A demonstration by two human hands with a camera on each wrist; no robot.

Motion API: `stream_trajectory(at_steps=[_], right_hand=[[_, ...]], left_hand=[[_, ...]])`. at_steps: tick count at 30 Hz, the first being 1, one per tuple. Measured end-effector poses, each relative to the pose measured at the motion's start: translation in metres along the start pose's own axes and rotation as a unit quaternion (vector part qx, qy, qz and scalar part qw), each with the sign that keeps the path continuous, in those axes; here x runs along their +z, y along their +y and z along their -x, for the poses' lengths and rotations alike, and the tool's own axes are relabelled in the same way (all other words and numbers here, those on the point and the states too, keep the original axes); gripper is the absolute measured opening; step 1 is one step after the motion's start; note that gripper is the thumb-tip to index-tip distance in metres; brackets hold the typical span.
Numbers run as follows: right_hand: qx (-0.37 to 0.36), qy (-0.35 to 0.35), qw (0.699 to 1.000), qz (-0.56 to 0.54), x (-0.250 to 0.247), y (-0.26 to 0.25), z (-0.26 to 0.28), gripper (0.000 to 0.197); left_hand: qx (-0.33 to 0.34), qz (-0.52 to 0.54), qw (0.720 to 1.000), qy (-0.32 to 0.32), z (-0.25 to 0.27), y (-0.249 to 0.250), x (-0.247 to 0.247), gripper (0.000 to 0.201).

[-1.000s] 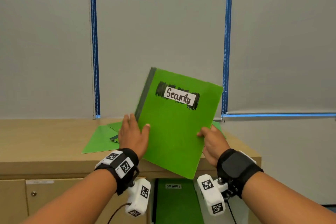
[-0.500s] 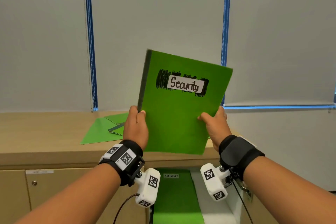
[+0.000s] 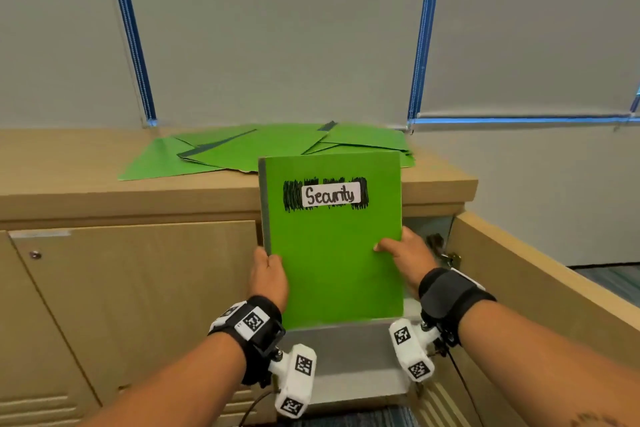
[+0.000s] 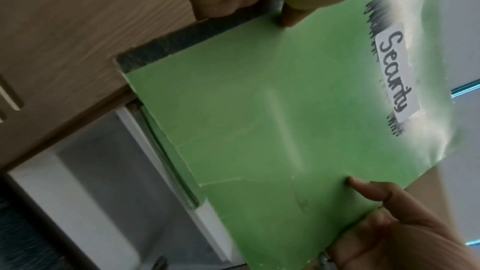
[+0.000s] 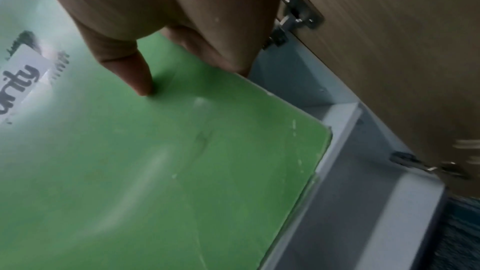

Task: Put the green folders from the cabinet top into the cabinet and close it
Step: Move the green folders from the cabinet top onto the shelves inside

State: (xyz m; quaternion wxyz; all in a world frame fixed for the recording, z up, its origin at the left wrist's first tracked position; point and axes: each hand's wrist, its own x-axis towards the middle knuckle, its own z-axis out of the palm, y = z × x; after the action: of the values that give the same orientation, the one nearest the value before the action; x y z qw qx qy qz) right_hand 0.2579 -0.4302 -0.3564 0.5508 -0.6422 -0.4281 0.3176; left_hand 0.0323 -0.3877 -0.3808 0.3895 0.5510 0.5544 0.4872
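Observation:
A green folder labelled "Security", with a dark spine on its left, stands upright in front of the open cabinet bay. My left hand grips its spine edge, thumb on the front cover. My right hand pinches its right edge. In the left wrist view the green folder has its lower edge at the grey shelf, beside another green folder standing inside. The right wrist view shows the thumb on the cover. Several more green folders lie spread on the cabinet top.
The cabinet's right door is swung open toward me, hinges visible at the opening. The left door is closed. A grey shelf juts out below the folder. Blue-edged wall panels stand behind the cabinet.
Both hands have brought the Security folder down from above the cabinet top to the open bay, turning it upright. The view has tilted down, revealing the pile on top.

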Motion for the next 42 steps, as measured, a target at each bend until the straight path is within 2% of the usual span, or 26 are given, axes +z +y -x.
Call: stream_trajectory(at_steps=[4, 6, 9, 13, 15, 17, 19, 21, 22, 23, 25, 28, 30, 32, 35, 39, 42], right_hand=[[0.060, -0.002, 0.997, -0.042, 0.012, 0.057, -0.018, 0.026], [0.080, -0.005, 0.996, -0.037, 0.015, 0.082, -0.032, 0.025], [0.112, -0.026, 0.993, -0.005, 0.018, 0.123, -0.059, 0.040], [0.137, -0.021, 0.990, 0.035, 0.018, 0.155, -0.089, 0.015], [0.145, -0.013, 0.989, 0.030, 0.018, 0.167, -0.104, 0.016], [0.151, -0.007, 0.988, 0.032, 0.022, 0.178, -0.121, 0.025], [0.148, -0.005, 0.989, 0.015, 0.024, 0.201, -0.145, 0.040], [0.151, 0.016, 0.988, -0.006, 0.027, 0.227, -0.170, 0.068], [0.156, 0.031, 0.987, -0.020, 0.030, 0.237, -0.180, 0.072], [0.158, 0.047, 0.986, -0.031, 0.037, 0.222, -0.176, 0.069], [0.167, 0.068, 0.983, -0.035, 0.045, 0.209, -0.179, 0.060], [0.165, 0.061, 0.984, -0.013, 0.053, 0.215, -0.196, 0.063], [0.164, 0.047, 0.985, 0.013, 0.054, 0.240, -0.222, 0.067], [0.155, 0.026, 0.986, 0.063, 0.059, 0.240, -0.229, 0.068], [0.140, -0.008, 0.978, 0.157, 0.070, 0.212, -0.215, 0.059], [0.150, -0.037, 0.965, 0.212, 0.081, 0.211, -0.212, 0.074], [0.164, -0.062, 0.951, 0.256, 0.087, 0.215, -0.210, 0.062]], left_hand=[[-0.012, -0.039, 0.999, -0.005, -0.016, -0.047, 0.024, 0.009], [-0.019, -0.053, 0.998, -0.007, -0.026, -0.067, 0.038, 0.009], [-0.028, -0.091, 0.995, -0.015, -0.042, -0.095, 0.058, 0.011], [-0.045, -0.114, 0.992, -0.035, -0.062, -0.117, 0.086, 0.011], [-0.053, -0.124, 0.990, -0.051, -0.072, -0.123, 0.098, 0.009], [-0.062, -0.137, 0.987, -0.054, -0.084, -0.127, 0.107, 0.006], [-0.082, -0.141, 0.985, -0.050, -0.096, -0.132, 0.114, 0.019], [-0.069, -0.175, 0.981, -0.057, -0.107, -0.138, 0.118, 0.052], [-0.038, -0.218, 0.973, -0.061, -0.109, -0.142, 0.118, 0.070], [0.003, -0.273, 0.959, -0.072, -0.110, -0.145, 0.118, 0.084], [0.093, -0.377, 0.913, -0.128, -0.105, -0.151, 0.119, 0.097], [0.222, -0.481, 0.816, -0.231, -0.098, -0.164, 0.121, 0.099], [0.250, -0.513, 0.769, -0.288, -0.098, -0.174, 0.122, 0.091], [0.247, -0.525, 0.753, -0.310, -0.101, -0.184, 0.121, 0.081], [0.238, -0.524, 0.754, -0.316, -0.107, -0.196, 0.118, 0.068], [0.233, -0.529, 0.752, -0.318, -0.114, -0.204, 0.112, 0.056], [0.226, -0.537, 0.748, -0.317, -0.118, -0.206, 0.105, 0.055]])
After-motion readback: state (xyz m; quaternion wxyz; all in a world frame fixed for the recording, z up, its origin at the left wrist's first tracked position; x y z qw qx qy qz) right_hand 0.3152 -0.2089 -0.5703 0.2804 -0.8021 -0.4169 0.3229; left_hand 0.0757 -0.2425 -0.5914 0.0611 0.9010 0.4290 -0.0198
